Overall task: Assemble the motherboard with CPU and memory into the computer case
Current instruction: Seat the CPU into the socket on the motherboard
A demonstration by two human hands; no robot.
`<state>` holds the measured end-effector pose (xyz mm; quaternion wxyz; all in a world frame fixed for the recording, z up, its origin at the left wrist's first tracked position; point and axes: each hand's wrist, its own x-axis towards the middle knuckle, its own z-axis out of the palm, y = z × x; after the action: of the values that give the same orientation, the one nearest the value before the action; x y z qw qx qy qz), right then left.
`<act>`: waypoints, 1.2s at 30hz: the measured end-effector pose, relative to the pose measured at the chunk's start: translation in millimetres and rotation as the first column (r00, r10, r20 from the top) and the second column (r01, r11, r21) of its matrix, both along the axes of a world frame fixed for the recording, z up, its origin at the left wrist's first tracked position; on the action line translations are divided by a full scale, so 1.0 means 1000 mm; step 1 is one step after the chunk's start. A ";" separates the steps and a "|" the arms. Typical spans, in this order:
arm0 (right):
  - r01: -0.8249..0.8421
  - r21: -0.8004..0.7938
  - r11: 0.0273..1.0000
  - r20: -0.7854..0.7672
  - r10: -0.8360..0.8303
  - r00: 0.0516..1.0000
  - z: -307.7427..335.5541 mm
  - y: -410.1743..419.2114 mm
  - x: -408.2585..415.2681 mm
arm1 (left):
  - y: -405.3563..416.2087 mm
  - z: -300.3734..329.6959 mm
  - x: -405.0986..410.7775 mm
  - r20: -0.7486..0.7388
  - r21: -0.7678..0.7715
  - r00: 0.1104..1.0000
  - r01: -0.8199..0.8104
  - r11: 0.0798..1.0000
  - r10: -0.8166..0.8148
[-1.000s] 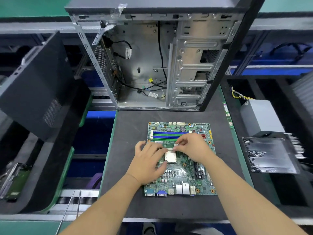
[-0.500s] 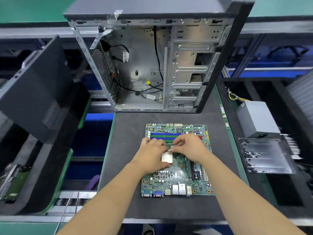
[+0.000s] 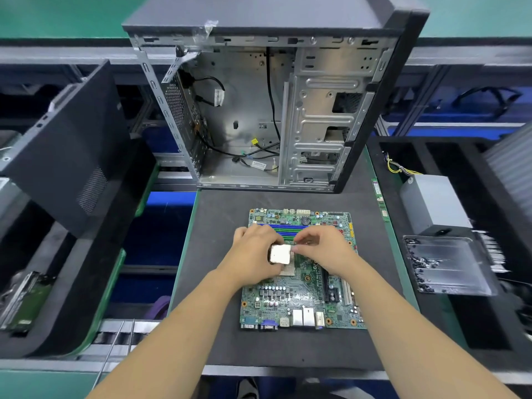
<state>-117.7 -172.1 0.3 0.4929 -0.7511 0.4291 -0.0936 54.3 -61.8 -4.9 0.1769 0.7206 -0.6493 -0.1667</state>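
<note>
Over motherboard (image 3: 299, 295): left hand (image 3: 253, 260) grip clamped on CPU (image 3: 280, 254) (tilted); right hand (image 3: 322, 251) fingertips pinched at its edge.

Socket (image 3: 288, 269) half under CPU (image 3: 280, 254)

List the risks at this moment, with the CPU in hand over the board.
1. The CPU is pinched in the left hand above the socket, tilted; lowered askew, it could bend contacts.
2. The right hand rests across the motherboard near the memory slots; pressing there might stress parts.
3. The motherboard lies loose on the mat, so a push could slide it.
</note>
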 end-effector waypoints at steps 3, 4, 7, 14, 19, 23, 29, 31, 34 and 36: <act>0.034 -0.016 0.999 0.082 -0.032 0.996 0.009 0.004 0.001 | -0.004 0.011 0.003 -0.014 -0.118 0.999 -0.033 0.993 0.031; 0.053 -0.030 0.998 0.116 -0.050 0.992 0.011 0.005 0.001 | -0.006 0.016 0.004 -0.016 -0.158 0.999 -0.045 0.986 0.043; 0.059 -0.150 0.987 0.182 -0.031 0.983 0.020 0.006 0.001 | -0.013 0.029 0.003 -0.035 -0.276 0.998 -0.069 0.959 0.061; 0.052 -0.423 0.905 0.250 0.061 0.966 0.042 0.005 -0.001 | -0.017 0.050 -0.005 -0.153 -0.409 0.986 -0.122 0.904 0.063; 0.035 -0.500 0.865 0.235 0.097 0.967 0.051 0.009 -0.007 | -0.014 0.054 -0.010 -0.174 -0.418 0.984 -0.108 0.902 0.037; 0.043 -0.555 0.831 0.251 0.118 0.961 0.055 0.014 -0.009 | -0.011 0.054 -0.013 -0.177 -0.425 0.984 -0.098 0.900 0.024; 0.048 -0.571 0.820 0.232 0.105 0.967 0.057 0.017 -0.013 | -0.008 0.053 -0.013 -0.156 -0.432 0.987 -0.098 0.897 0.033; 0.040 -0.576 0.816 0.224 0.110 0.968 0.057 0.018 -0.015 | -0.008 0.052 -0.014 -0.175 -0.406 0.984 -0.109 0.908 0.039; 0.034 -0.566 0.824 0.231 0.118 0.966 0.059 0.020 -0.017 | -0.009 0.049 -0.013 -0.280 -0.328 0.958 -0.157 0.932 0.062; 0.070 -0.484 0.872 0.261 0.067 0.963 0.061 0.022 -0.016 | -0.009 0.050 -0.012 -0.468 -0.227 0.880 -0.202 0.953 0.076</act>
<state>-133.8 -150.4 61.3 0.3408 -0.8311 0.3210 -0.3003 42.4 -70.6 45.3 0.4315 0.6759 -0.5525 -0.2275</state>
